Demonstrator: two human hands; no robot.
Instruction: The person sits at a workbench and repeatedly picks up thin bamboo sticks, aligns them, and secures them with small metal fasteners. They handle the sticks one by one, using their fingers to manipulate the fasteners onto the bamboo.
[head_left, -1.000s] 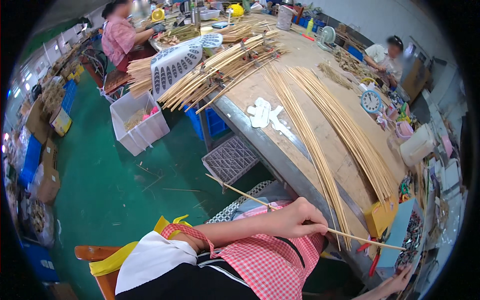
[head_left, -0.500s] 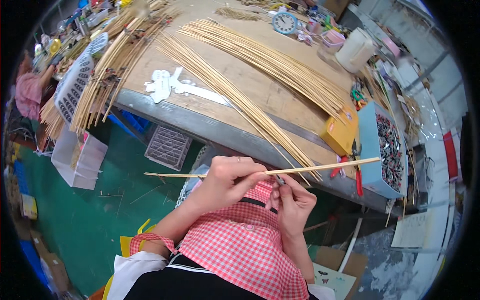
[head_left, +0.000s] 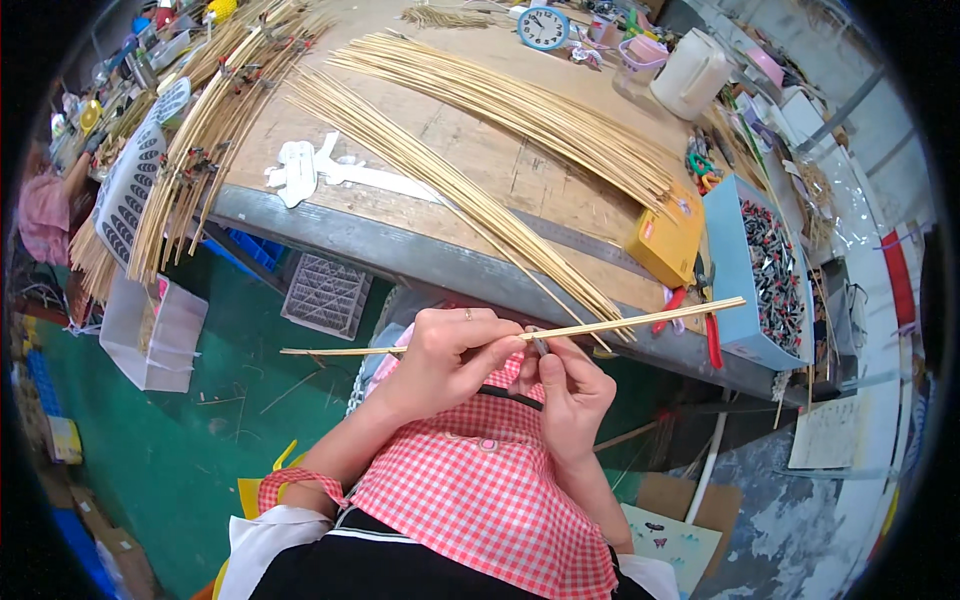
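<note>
My left hand point(head_left: 450, 362) pinches thin bamboo strips point(head_left: 650, 321), held roughly level above my checked apron point(head_left: 490, 470). They reach out past both hands, and the right end tilts slightly upward. Close beside it, my right hand point(head_left: 575, 395) grips a small grey metal clip point(head_left: 541, 344) between thumb and fingers, right at the strips. Whether the clip's jaws are around the strips I cannot tell. Beyond my hands, two loose bundles of bamboo strips point(head_left: 455, 190) lie slanting across the wooden table point(head_left: 250, 165).
At the right edge stands a blue box point(head_left: 727, 285) full of small clips point(head_left: 775, 275). Next to it are a yellow box point(head_left: 662, 245) and red-handled pliers point(head_left: 714, 340). Clipped strip bundles point(head_left: 190, 170) overhang the left edge. A metal ruler point(head_left: 580, 240) and white cut-out point(head_left: 295, 172) lie on the table.
My right hand has shifted left and up, closer to my left hand, bringing the clip to the strips. The strips' right end has tipped up a little. The view has shifted slightly.
</note>
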